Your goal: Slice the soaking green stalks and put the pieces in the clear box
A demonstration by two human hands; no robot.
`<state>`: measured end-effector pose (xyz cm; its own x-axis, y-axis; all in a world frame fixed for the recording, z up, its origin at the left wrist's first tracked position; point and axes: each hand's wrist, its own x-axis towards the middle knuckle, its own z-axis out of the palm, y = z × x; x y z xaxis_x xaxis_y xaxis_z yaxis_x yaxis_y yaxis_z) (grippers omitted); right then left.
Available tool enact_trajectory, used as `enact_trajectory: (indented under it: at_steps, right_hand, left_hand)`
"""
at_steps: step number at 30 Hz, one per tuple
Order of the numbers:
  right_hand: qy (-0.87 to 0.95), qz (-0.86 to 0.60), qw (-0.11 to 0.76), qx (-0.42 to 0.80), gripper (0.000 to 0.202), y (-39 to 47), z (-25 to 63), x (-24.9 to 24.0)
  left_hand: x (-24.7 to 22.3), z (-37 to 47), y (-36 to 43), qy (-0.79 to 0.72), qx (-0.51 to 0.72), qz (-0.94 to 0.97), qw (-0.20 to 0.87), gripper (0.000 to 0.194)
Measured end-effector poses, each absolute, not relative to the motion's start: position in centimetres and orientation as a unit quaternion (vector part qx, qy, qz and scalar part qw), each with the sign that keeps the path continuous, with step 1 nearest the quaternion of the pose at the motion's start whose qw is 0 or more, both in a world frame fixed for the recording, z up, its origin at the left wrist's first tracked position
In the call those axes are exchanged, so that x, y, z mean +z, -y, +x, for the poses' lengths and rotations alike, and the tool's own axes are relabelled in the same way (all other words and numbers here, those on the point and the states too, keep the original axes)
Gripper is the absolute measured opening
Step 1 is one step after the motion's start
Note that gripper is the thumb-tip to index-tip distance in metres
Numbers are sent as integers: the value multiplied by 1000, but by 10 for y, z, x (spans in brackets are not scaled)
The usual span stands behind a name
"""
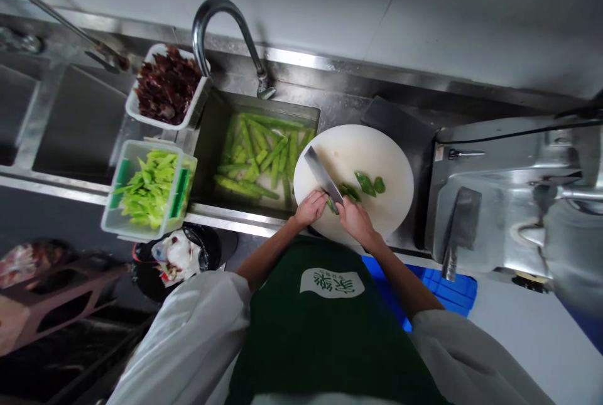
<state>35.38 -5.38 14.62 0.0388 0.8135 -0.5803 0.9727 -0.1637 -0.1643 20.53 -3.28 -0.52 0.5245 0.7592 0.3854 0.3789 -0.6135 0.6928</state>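
A cleaver (322, 172) is in my right hand (357, 221), its blade slanting up and left across the round white cutting board (391, 147). My left hand (313, 206) is closed on a green vegetable piece (331, 205) at the board's near left, its fingertips close to the blade. Most of that piece is hidden by the fingers and the knife. Several green pieces lie right of the blade, among them a larger slice (365, 184) and a small one (379, 185).
Left of the board, long green vegetable stalks (277, 154) soak in a sink (205, 172) under a curved faucet (221, 3). A clear bin of sliced green pieces (148, 188) and a white tub of dark red-brown pieces (169, 85) stand further left. Another cleaver (462, 220) lies at right.
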Motion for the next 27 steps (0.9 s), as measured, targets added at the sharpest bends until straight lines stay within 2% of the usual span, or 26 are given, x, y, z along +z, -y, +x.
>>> enact_trajectory:
  at_steps: [4,10,15,18,20,22,25,27]
  right_hand:
    - [-617,742,109,-240,34,51,368,164]
    - [-622,746,117,-208,33,63,381,161]
    - [-644,747,60,-155,28,89,389,151]
    - [-661,740,23,-125,20,100,390,146]
    - [-667,736,20,-114,17,104,389,144]
    - [-671,732,31,-113,15,106,387,144]
    - [-670,731,48,-117,15,109,384,147]
    - [-670,730,55,-120,17,112,384,149]
  left_hand:
    - [-2,206,36,-385,355,803,284,24]
    - [22,209,38,-409,400,769,284,22]
    - [107,196,27,-486,507,689,181,14]
    - [162,198,3,-457,511,708,167,12]
    - [181,209,-12,-400,422,788,203,17]
    - [183,225,-19,-305,281,880,231,23]
    - [162,241,-8,-186,94,954,215,33]
    - [146,241,4,-150,31,969,192,46]
